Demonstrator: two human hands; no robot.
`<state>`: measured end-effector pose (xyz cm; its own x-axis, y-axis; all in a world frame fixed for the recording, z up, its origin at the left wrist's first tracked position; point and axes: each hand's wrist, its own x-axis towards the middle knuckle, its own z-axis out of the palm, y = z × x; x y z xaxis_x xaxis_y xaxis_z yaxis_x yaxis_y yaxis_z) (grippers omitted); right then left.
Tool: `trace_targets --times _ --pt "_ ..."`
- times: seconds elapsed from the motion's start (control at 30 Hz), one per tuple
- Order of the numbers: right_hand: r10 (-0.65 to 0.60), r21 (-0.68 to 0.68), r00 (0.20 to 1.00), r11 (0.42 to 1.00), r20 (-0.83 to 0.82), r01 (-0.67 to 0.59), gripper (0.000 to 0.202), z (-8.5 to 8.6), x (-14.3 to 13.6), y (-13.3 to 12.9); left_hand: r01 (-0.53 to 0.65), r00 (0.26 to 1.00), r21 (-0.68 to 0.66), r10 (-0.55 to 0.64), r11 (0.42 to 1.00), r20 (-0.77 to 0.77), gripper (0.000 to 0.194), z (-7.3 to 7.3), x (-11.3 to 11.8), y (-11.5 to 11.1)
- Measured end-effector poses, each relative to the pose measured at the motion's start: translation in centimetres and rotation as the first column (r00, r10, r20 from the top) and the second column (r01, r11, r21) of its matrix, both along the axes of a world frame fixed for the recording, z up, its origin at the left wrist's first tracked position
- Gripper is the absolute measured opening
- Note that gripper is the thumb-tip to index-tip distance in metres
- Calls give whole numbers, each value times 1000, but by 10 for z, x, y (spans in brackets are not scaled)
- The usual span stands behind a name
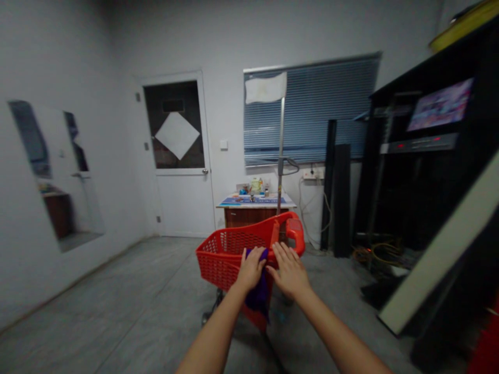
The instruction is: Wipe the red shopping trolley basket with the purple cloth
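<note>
A red plastic shopping cart (222, 267) with a perforated basket stands in front of me, its handle at the right end. My left hand (252, 266) is closed around a purple cloth (258, 296) at the basket's near rim, and the cloth hangs down outside the cart. Just right of it, my right hand (289, 270) lies on the rim beside the red handle (297, 234), fingers stretched out. Nothing shows in its grasp. The cart's lower frame is partly hidden by my forearms.
Behind the cart is a small table (255, 201) with bottles on top. A pole with a white flag (266, 88) rises beside it. A white door (183, 202) and mirror (64, 182) are leftward. A dark rack (413, 176) and leaning pale board (440, 259) stand right, near cables (385, 253).
</note>
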<state>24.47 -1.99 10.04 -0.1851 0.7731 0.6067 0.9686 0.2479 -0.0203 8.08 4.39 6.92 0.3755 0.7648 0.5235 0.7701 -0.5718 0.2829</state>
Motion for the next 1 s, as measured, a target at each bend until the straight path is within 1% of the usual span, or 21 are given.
trace_targets --times 0.1,0.17,0.27,0.33,0.43,0.5,0.67,0.73,0.87,0.93,1.0 --pt "-74 69 997 995 -30 76 61 3 15 -2 -15 1000 -17 15 1000 17 44 0 -3 0" --pt "-103 83 993 991 -51 107 60 2 19 -2 -34 999 -18 34 999 27 44 0 -4 0" --pt "-136 81 987 986 -86 143 61 -2 16 0 -60 998 5 60 998 35 42 2 0 -3" --pt "-157 87 981 982 -111 167 62 -4 11 1 -50 998 25 49 998 31 41 5 6 -6" --pt "-143 97 983 983 -112 154 63 -5 7 2 6 1000 46 -7 999 21 42 8 13 -9" --pt "-128 102 986 985 -103 139 62 -5 7 2 24 999 40 -25 999 30 43 7 11 -9" --pt "-107 120 989 986 -102 119 61 -6 3 2 -22 997 -8 23 1000 69 43 3 -7 -5" --pt "-113 129 986 983 -121 128 62 -7 -1 3 -30 997 -23 32 999 67 41 4 -9 -4" --pt "-113 131 983 983 -142 132 63 -8 -8 4 37 999 22 -38 999 34 42 7 0 -2" --pt "-108 117 985 985 -137 125 64 -7 -8 4 56 998 45 -57 997 33 43 6 1 -2" --pt "-104 103 986 988 -133 118 64 -7 -9 4 46 997 49 -48 998 52 44 2 -2 -2"
